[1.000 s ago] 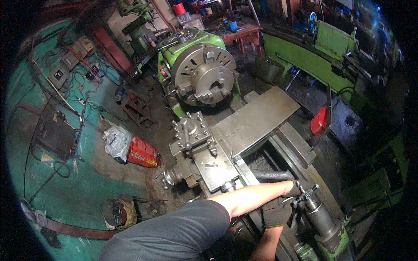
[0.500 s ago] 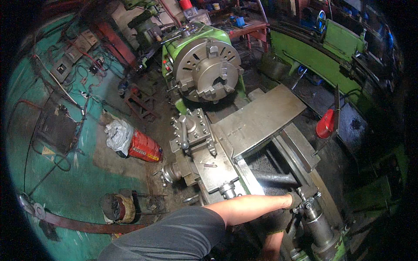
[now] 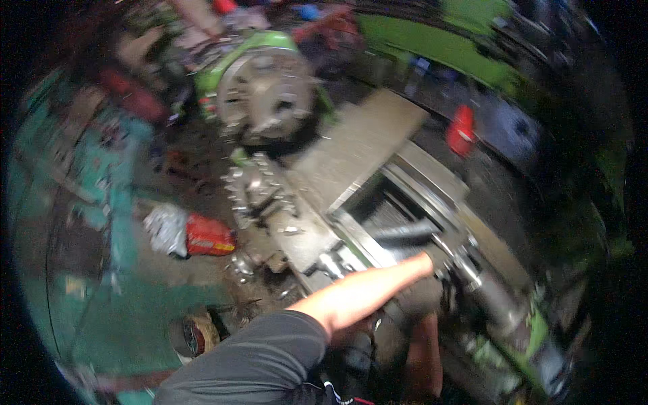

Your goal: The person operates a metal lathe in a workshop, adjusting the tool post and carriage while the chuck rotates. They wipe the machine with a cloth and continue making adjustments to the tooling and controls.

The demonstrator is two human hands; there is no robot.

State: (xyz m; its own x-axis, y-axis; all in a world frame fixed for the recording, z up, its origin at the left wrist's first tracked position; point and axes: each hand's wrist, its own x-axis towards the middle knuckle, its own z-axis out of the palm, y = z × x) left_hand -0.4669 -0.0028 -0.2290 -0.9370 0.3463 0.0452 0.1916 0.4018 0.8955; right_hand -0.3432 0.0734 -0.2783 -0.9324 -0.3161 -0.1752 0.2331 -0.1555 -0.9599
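Note:
My left arm, in a dark grey sleeve, reaches across the lathe, and my gloved left hand [image 3: 439, 260] is at the drill chuck [image 3: 460, 256]. A drill bit [image 3: 440, 241] appears to point out of the chuck toward the upper left. The chuck sits on the front of the tailstock barrel [image 3: 491, 291]. Close below the left hand is my right hand [image 3: 420, 295] in a dark glove, its forearm rising from the lower edge. Motion blur smears the fingers of both hands, so their grip does not show.
The big lathe chuck [image 3: 266, 101] stands at the upper left, with the tool post [image 3: 256, 185] below it. A flat metal plate [image 3: 364, 148] spans the carriage. A red container [image 3: 462, 131] is at right; a red drum [image 3: 209, 235] stands on the floor at left.
The whole view has shifted and blurred, with the machine now farther left and higher. Both hands stay close to the drill chuck. More of my right forearm shows.

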